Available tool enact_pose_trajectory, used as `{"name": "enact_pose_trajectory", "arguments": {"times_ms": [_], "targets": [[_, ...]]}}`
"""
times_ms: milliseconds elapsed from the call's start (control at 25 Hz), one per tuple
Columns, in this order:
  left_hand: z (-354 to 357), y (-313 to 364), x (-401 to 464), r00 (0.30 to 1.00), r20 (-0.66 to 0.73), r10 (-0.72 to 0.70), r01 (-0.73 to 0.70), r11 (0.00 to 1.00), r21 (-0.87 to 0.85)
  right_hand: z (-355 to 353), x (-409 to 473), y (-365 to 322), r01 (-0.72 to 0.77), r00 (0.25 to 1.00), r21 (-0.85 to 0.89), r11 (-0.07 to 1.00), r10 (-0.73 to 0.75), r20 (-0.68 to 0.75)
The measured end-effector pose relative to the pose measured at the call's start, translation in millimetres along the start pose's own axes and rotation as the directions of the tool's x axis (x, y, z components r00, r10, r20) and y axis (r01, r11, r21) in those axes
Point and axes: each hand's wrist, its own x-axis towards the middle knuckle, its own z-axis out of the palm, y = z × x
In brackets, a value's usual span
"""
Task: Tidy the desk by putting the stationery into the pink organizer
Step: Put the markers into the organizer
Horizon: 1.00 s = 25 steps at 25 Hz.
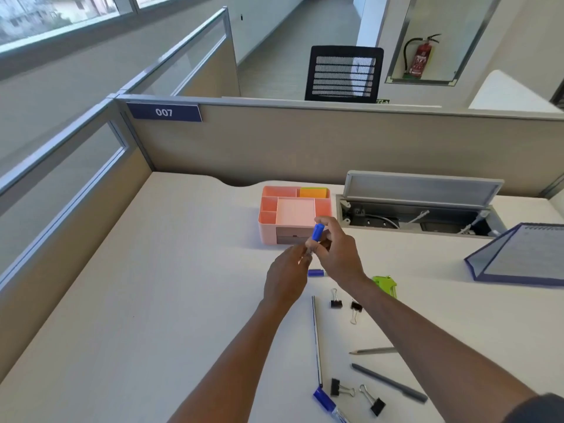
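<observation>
Mid-desk, just short of the pink organizer (pixel 294 211), our left hand (pixel 287 280) pinches the low end of a blue-capped marker (pixel 316 234); its grip is partly hidden. Our right hand (pixel 337 251), nearer the organizer, curls around the barrel. Marker's long axis tilts cap-up toward the compartments, just beyond. Binder clips (pixel 336 302) lie toward the desk's near edge.

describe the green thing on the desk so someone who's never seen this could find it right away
Start at the pink organizer at the back of the white desk, then come toward the near edge, past the right hand. The green stapler lies just beside that forearm, right of two black binder clips. It is the only bright lime-green item there.
</observation>
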Motion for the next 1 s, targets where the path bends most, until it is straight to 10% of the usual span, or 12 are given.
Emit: {"name": "enact_pose_trajectory", "arguments": {"times_ms": [320,1000], "targets": [[-3,-22,74,0.985,0.113,0.132,-0.171,0.860,0.481,-11,113,-13,0.098,0.980,-0.017,0.995,-0.099,-0.171],[14,-40,74,0.992,0.077,0.097,-0.122,0.884,0.451,48,205,10,-0.012,1.000,-0.266,0.964,0.011,-0.006]]}}
